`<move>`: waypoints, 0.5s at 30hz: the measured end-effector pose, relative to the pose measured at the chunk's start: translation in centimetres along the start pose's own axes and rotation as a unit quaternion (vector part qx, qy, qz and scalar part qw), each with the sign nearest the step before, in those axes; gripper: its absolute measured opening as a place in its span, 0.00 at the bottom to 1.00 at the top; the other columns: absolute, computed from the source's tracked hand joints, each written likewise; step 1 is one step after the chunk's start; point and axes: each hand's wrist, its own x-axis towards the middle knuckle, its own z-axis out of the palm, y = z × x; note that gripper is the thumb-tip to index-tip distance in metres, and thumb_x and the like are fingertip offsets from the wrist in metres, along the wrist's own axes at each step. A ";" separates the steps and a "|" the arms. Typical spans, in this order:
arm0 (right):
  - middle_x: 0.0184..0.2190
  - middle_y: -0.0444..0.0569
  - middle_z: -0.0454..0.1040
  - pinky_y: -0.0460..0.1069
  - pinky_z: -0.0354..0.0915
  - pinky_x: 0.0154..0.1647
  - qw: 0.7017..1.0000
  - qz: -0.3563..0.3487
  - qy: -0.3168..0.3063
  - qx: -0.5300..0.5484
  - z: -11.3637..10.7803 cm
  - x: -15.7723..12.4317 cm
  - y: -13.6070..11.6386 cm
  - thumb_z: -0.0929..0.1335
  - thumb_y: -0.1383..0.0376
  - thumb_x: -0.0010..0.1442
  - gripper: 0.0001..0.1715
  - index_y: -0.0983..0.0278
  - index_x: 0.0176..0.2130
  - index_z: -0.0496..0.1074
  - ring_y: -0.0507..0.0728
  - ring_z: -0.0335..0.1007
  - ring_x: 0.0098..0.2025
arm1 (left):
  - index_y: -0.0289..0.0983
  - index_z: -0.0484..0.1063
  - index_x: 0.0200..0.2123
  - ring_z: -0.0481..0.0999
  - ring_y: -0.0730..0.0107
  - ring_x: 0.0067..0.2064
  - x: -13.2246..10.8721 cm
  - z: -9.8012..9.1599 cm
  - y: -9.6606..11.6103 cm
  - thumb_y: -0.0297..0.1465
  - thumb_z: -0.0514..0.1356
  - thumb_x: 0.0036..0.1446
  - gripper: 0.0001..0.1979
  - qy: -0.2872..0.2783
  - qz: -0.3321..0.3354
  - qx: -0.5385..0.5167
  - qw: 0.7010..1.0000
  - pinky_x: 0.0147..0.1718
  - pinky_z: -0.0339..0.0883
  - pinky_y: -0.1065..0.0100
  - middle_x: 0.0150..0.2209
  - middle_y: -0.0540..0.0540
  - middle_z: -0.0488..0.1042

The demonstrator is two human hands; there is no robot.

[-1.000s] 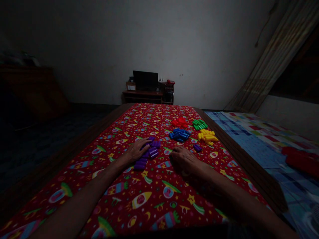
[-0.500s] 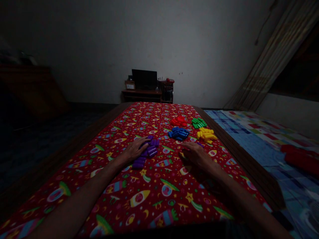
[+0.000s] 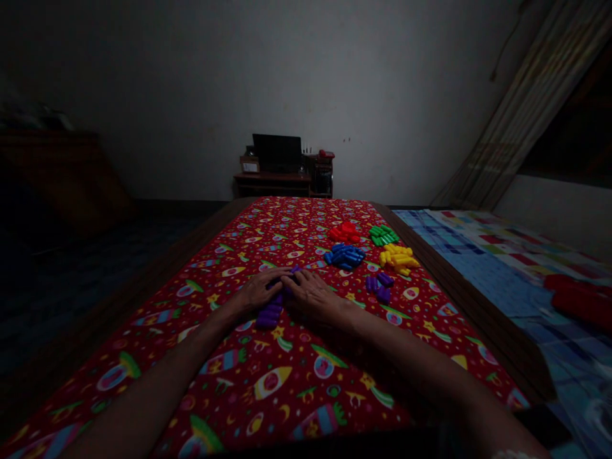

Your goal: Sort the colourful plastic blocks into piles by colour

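Purple plastic pieces [image 3: 269, 313], short and rounded like little cylinders, lie in a cluster on the red patterned cloth. My left hand [image 3: 261, 288] rests at the cluster's left side, its fingers curved over the upper pieces. From the right, my right hand [image 3: 313, 293] reaches in with bent fingers around the same upper pieces, its fingertips meeting my left fingers. Both hands hide much of what they grip. A smaller group of purple pieces [image 3: 382, 293] lies apart, to the right of my right hand.
Beyond my hands lie piles of blue pieces [image 3: 344, 256], red pieces [image 3: 345, 232], green pieces [image 3: 383, 236] and yellow pieces [image 3: 398, 258]. The cloth [image 3: 268, 382] covers a long surface with dark edges [image 3: 478, 319]. A monitor [image 3: 277, 152] stands by the far wall.
My right hand has moved left from near the smaller purple group to the cluster at my left hand. That smaller group now shows fully. My left hand has barely shifted.
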 end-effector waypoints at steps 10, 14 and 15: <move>0.40 0.53 0.73 0.51 0.64 0.47 0.999 -0.002 0.023 0.029 -1.3 -3.4 4.4 0.62 0.71 0.65 0.08 0.64 0.41 0.69 0.57 0.67 0.45 | 0.39 0.75 0.50 0.74 0.56 0.54 0.0 -0.1 1.1 0.46 0.48 0.62 0.25 0.010 -0.017 -0.010 1.000 0.55 0.66 0.56 0.54 0.42 0.75; 0.35 0.53 0.74 0.50 0.64 0.43 0.997 0.054 0.030 0.038 -2.7 -4.3 4.6 0.62 0.69 0.65 0.09 0.65 0.37 0.71 0.57 0.69 0.40 | 0.40 0.75 0.50 0.73 0.57 0.54 -0.1 -0.2 1.2 0.47 0.48 0.62 0.25 0.011 -0.022 -0.008 1.000 0.55 0.66 0.57 0.54 0.42 0.74; 0.36 0.54 0.75 0.50 0.64 0.43 0.995 0.063 0.042 0.057 -3.0 -4.4 4.6 0.62 0.69 0.65 0.09 0.65 0.37 0.71 0.57 0.70 0.40 | 0.40 0.74 0.50 0.73 0.57 0.55 -0.1 -0.2 1.2 0.46 0.48 0.62 0.25 0.010 -0.023 -0.007 1.000 0.55 0.66 0.57 0.54 0.42 0.74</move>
